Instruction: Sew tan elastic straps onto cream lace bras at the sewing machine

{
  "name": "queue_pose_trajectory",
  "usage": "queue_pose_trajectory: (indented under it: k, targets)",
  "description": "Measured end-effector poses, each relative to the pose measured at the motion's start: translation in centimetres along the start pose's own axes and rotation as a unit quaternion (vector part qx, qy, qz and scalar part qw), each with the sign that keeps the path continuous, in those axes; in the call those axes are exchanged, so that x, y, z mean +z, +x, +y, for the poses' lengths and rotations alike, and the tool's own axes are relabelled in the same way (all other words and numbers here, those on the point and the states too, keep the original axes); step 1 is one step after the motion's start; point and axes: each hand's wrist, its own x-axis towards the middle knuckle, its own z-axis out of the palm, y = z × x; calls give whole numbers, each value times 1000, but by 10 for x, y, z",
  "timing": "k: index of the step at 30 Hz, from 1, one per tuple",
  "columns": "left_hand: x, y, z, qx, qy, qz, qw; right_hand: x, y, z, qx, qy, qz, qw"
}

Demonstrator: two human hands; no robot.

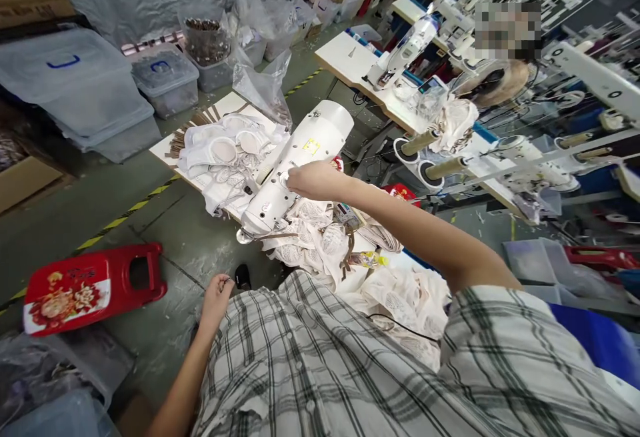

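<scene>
My right hand [314, 179] rests on the side of a white sewing machine [295, 167], fingers curled against a round knob on its body. My left hand [216, 295] hangs low beside my plaid shirt, above the concrete floor, fingers pinched together on something small that I cannot make out. White lace fabric pieces [320, 233] lie heaped under and in front of the machine. More white cup-shaped pieces [225, 150] are stacked on the table [167, 150] behind the machine.
A red plastic stool [93, 287] lies on the floor at left. Clear storage bins [85, 90] and plastic bags stand at the back. Another person sits at a row of sewing machines [410, 47] to the right. A blue seat [600, 340] is behind me.
</scene>
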Motion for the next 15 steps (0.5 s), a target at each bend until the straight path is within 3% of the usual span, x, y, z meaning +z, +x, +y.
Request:
queue_pose_trajectory:
  k: [4,10,15]
  targets:
    - [3,-6,-1,3,-4,-6,1000,-2,11,4,61,12,18,998]
    - [4,-9,-8,-10,-8,8,1000,5,0,8,-4,39,22,999]
    - [5,-10,-7,-10,-4,1,1000,8,9,13,56,39,45,997]
